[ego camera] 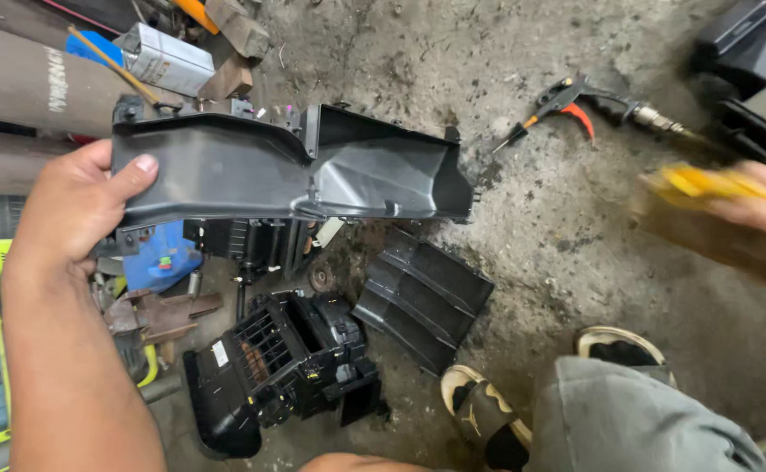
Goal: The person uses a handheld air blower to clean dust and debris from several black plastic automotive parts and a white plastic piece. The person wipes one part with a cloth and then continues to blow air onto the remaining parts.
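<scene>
Black plastic duct housing (287,170) gripped at its end by left hand (72,205); right hand (754,218), blurred, clutches yellow cloth (706,183) over concrete floor (558,253).

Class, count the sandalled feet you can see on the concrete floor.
2. One sandal is at the bottom centre beside the ribbed black panel; the other sandal is just right of it, partly covered by the grey trouser leg.
</scene>
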